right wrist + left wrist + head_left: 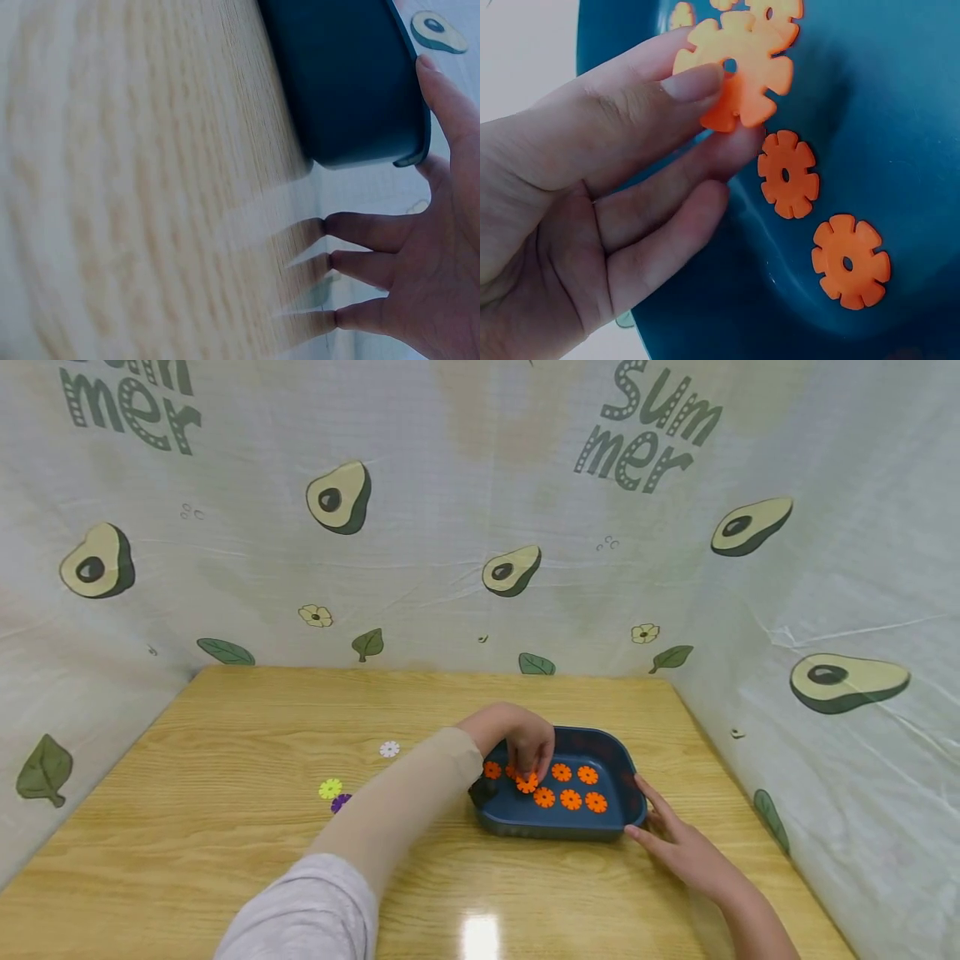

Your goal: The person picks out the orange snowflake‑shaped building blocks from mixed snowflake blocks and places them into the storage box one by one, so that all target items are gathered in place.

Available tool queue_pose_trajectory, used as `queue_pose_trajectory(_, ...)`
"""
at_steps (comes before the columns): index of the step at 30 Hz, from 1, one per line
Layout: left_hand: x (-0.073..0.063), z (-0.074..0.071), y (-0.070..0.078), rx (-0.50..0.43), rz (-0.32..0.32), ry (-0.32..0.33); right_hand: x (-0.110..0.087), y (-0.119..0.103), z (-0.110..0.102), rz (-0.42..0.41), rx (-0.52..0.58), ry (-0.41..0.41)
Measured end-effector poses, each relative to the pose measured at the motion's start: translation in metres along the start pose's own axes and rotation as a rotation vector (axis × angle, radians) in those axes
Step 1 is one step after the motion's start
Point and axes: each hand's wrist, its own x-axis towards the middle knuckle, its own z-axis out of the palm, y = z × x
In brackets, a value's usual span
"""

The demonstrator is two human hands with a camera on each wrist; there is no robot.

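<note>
A dark blue rounded tray [525,828] stands on the table with several orange notched discs [571,799] lying flat inside. Over its left part, my left hand [531,745] reaches in and pinches one orange notched disc [756,71] between thumb and fingers. Below that disc in the left wrist view, another orange disc [851,261] lies on the tray's floor. My right hand [688,856] is at the tray's right end, fingers spread, with thumb and a finger touching the rim. Its other fingers [367,268] rest on the tabletop, fairly straight.
Left of the tray, a white disc [389,749], a yellow-green disc [330,788] and a purple disc [340,802] lie on the wooden table [247,727]; the left arm partly covers the purple one. A cloth with avocado prints [420,635] surrounds the table's back and sides.
</note>
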Motion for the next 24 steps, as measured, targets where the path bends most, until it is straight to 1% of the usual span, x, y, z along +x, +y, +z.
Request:
queue_pose_trajectory(5,0.005,0.0,0.003,0.031,-0.057,-0.044,0.0,-0.001,0.0,-0.001,0.012,-0.001)
queue_pose_trajectory(10,0.012,0.001,0.006,0.089,-0.099,-0.084,-0.001,-0.002,0.0,-0.003,0.015,0.001)
queue_pose_trajectory(15,0.018,0.002,0.009,0.167,-0.11,-0.104,-0.001,-0.002,0.0,-0.002,0.014,0.0)
queue_pose_trajectory(19,0.02,0.004,0.011,0.206,-0.112,-0.115,-0.001,-0.002,0.0,-0.003,0.013,0.001)
queue_pose_trajectory(24,0.022,0.007,0.011,0.25,-0.134,-0.112,-0.001,-0.002,0.0,-0.002,0.011,-0.003)
